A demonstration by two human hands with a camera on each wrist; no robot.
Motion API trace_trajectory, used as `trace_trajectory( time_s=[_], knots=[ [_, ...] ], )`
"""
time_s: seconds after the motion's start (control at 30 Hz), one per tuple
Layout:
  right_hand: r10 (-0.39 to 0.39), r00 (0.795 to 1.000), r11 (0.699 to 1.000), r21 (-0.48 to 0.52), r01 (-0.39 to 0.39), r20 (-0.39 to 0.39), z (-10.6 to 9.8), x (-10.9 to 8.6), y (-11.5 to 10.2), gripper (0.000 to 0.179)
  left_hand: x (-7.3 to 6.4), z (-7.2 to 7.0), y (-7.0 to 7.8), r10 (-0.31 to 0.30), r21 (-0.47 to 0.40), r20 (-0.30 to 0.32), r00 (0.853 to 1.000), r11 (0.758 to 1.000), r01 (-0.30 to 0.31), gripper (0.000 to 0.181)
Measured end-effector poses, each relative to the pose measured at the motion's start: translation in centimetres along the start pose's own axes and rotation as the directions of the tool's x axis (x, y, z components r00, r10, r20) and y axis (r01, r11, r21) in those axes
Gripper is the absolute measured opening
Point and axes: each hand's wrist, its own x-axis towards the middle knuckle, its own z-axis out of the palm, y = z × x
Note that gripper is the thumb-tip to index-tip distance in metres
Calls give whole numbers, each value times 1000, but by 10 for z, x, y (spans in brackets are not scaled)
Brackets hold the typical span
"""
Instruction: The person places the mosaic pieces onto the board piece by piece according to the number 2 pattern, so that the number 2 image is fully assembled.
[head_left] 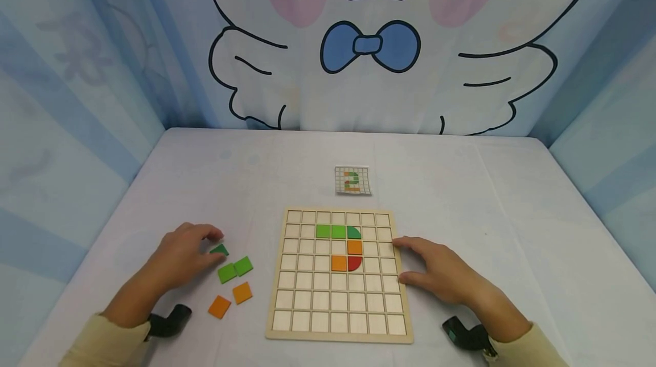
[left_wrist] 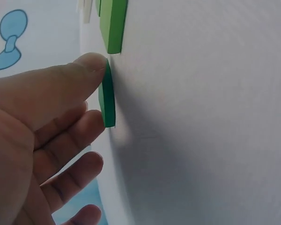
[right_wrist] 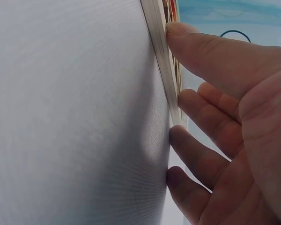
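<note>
On the left of the table, my left hand pinches a small dark green tile between thumb and fingertips, low over the cloth. The fingers partly hide its shape. My right hand touches the right edge of a wooden grid board with thumb and fingertips, fingers spread. Set in the board's cells are two light green tiles, a dark green quarter-round tile, two orange tiles, one at right and one at left, and a red quarter-round tile.
Beside my left hand lie two loose light green tiles and two orange tiles. Behind the board lies a small card printed with a coloured grid pattern. White cloth covers the table, with printed curtains around it.
</note>
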Motion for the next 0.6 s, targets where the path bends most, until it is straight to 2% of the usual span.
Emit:
trace_trajectory(
  time_s=[0.2, 0.3, 0.6],
  knots=[
    [4, 1000, 1000, 2, -4, 3, 0, 0, 0, 58, 3, 5, 2, 9, -12, -4, 1000, 1000, -9, 29],
    [8, 1000, 1000, 3, -8, 4, 0, 0, 0, 59, 4, 6, 3, 21, -28, -2, 1000, 999, -21, 32],
    [15, 1000, 1000, 5, -15, 6, 0, 0, -1, 59, 5, 5, 3, 3, 50, -55, 998, 999, -1, 42]
  ],
)
